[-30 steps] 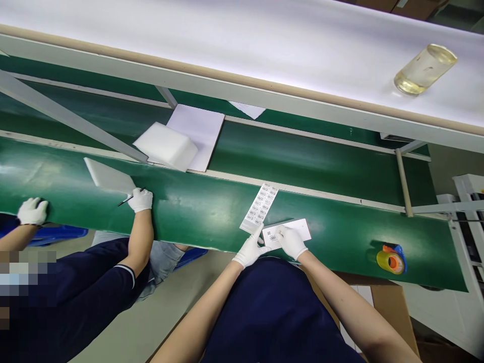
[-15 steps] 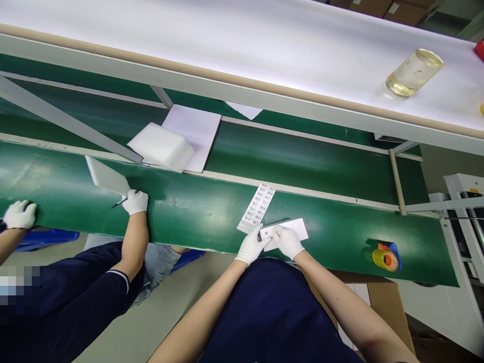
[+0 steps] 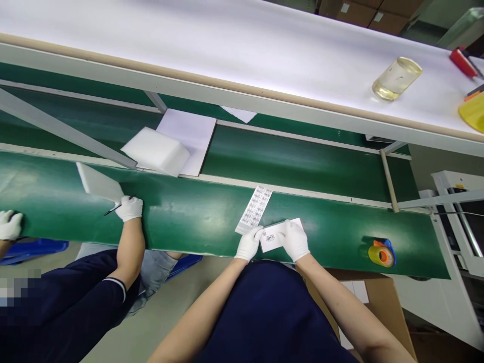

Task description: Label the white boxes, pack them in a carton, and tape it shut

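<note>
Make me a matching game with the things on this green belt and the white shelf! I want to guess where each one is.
Things:
1. tape roll
2. barcode sheet
3. glass jar
4. small white box

Places:
A. lying on the white shelf
B. between both gloved hands
C. on the belt, far right
D. on the belt, just beyond the left hand

Pairs: 1-C, 2-D, 3-A, 4-B

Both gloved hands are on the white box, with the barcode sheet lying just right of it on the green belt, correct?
Not quite. The head view shows the barcode sheet lying left of the white box, not right. Left hand and right hand are on it.
</note>
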`<action>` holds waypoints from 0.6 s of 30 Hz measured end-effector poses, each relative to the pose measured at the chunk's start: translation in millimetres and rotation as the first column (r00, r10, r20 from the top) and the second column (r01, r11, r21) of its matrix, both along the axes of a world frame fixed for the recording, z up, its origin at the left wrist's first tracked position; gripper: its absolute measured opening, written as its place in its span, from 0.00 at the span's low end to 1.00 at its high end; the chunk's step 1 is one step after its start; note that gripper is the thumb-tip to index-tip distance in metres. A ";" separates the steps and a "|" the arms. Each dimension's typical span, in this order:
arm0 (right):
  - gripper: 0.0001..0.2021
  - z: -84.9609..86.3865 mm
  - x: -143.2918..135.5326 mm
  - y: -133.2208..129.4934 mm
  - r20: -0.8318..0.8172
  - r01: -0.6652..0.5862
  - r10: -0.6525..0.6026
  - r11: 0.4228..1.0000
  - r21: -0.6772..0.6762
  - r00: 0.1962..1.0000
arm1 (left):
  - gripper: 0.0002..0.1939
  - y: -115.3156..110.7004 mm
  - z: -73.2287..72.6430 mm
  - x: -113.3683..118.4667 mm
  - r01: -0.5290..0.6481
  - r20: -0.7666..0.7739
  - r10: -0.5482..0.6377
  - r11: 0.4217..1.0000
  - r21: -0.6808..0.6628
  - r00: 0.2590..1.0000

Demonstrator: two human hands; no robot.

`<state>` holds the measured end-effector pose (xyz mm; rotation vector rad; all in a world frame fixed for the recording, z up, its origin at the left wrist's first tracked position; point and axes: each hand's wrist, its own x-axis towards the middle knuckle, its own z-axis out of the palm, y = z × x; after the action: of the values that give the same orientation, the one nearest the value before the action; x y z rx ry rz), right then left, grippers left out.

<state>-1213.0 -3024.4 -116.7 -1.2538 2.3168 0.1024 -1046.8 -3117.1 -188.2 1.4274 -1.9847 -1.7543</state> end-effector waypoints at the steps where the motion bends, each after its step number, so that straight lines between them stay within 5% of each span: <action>1: 0.30 -2.0 2.7 6.1 -0.018 -0.103 0.102 0.991 -0.090 0.995 | 0.18 -1.3 0.2 0.1 0.008 -0.008 -0.008 1.000 -0.001 1.000; 4: 0.37 -16.8 16.7 24.9 -0.001 -0.406 0.423 0.870 -0.279 0.906 | 0.19 -4.5 -0.4 1.1 0.040 -0.036 -0.041 0.999 -0.007 0.999; 6: 0.42 -29.7 23.1 35.6 0.024 -0.464 0.489 0.841 -0.277 0.872 | 0.20 -5.8 -1.9 1.9 0.062 -0.042 -0.063 0.998 -0.005 0.997; 11: 0.44 -40.4 29.0 47.3 -0.094 -0.212 0.196 0.954 -0.211 0.976 | 0.22 -8.5 -5.8 2.9 0.108 -0.029 -0.108 0.994 -0.004 0.994; 15: 0.47 -33.6 34.0 46.8 0.000 -0.332 0.344 0.905 -0.265 0.939 | 0.22 -12.3 -7.3 1.1 0.151 -0.016 -0.152 0.988 -0.021 0.988; 18: 0.40 -33.6 4.6 62.4 -0.102 -0.181 0.160 0.950 -0.256 0.982 | 0.25 -13.1 -7.6 -3.5 0.170 0.004 -0.170 0.985 -0.026 0.985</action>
<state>-1208.4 -2961.9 -150.3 -1.6094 2.3430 -0.1042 -1050.3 -3130.2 -195.8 1.2862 -2.1809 -1.7854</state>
